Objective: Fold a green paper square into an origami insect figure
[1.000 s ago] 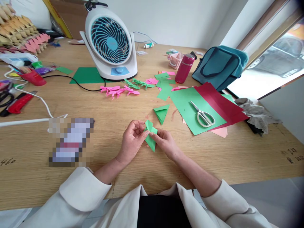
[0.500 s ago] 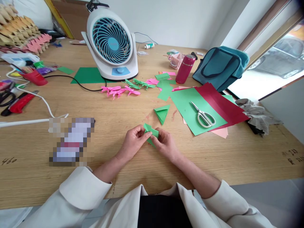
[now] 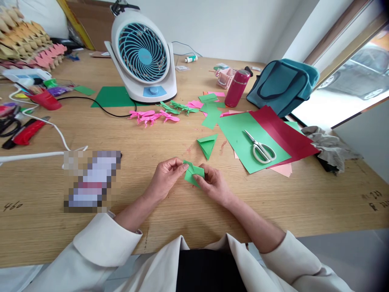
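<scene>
A small folded piece of green paper (image 3: 191,175) is held between my two hands above the wooden table. My left hand (image 3: 167,174) pinches its upper left corner between thumb and fingers. On the right side, my right hand (image 3: 215,184) grips it with the thumb lying on top and the fingers behind. Just beyond the hands lies a folded green paper triangle (image 3: 208,146), touched by neither hand. Farther back are pink folded paper figures (image 3: 152,117) and green folded paper figures (image 3: 179,108).
Scissors (image 3: 260,149) lie on green sheets (image 3: 240,134) and red sheets (image 3: 282,129) at right. Behind stand a red flask (image 3: 237,88), a teal bag (image 3: 281,87) and a fan (image 3: 144,56). A blurred-out phone (image 3: 94,180) and a red utility knife (image 3: 27,133) are at left.
My left thumb has slid left off the paper's middle to its upper left corner, uncovering more of the folded paper. My right hand keeps its grip nearly in place.
</scene>
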Available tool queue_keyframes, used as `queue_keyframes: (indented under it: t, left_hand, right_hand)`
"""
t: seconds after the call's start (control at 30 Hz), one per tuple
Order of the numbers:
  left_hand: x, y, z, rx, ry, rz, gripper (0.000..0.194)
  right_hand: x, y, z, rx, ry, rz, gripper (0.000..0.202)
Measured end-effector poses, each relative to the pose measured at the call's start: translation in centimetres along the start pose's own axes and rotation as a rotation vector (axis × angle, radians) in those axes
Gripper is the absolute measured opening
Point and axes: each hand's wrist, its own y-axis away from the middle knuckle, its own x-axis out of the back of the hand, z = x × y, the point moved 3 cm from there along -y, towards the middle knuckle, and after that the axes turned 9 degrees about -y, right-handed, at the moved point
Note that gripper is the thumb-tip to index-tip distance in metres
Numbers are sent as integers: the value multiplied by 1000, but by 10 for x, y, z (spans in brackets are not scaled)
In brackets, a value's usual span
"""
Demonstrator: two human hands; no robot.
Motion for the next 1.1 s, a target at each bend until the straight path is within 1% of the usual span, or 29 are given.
queue_keyframes:
  t: [0.23,0.3,0.4,0.5,0.57,0.67,0.8,0.97,1.03,1.1]
  left_hand:
    - [-2,0,-2,35,48,19,37]
    - [-2,0,-1,43,37,-9,34]
    - [-2,1,3,2,-33,-60,25]
    - [-5,2,5,-63,-139,-116,17]
    - [-6,3,4,-78,-208,-145,14]
    - [-7,5,3,-56,-291,-182,12]
    - [-8,5,3,-35,-328,-248,11]
    - [-8,6,6,-101,-447,-287,5]
    - [-8,7,6,-108,-481,-301,5]
    - [-9,8,6,-87,-469,-320,3]
  right_hand:
    - [0,-1,5,-55,-78,19,26]
    - [2,-1,2,-32,2,29,24]
    - [8,0,-7,47,173,40,22]
    - [11,1,-15,119,286,-9,21]
    - [12,1,-17,127,319,-43,22]
    - [15,2,-18,104,346,-63,24]
    - [19,4,-17,62,377,-98,27]
    - [26,6,-14,-26,433,-148,28]
    - [27,7,-12,-24,452,-176,28]
    - [27,7,-11,-8,450,-201,27]
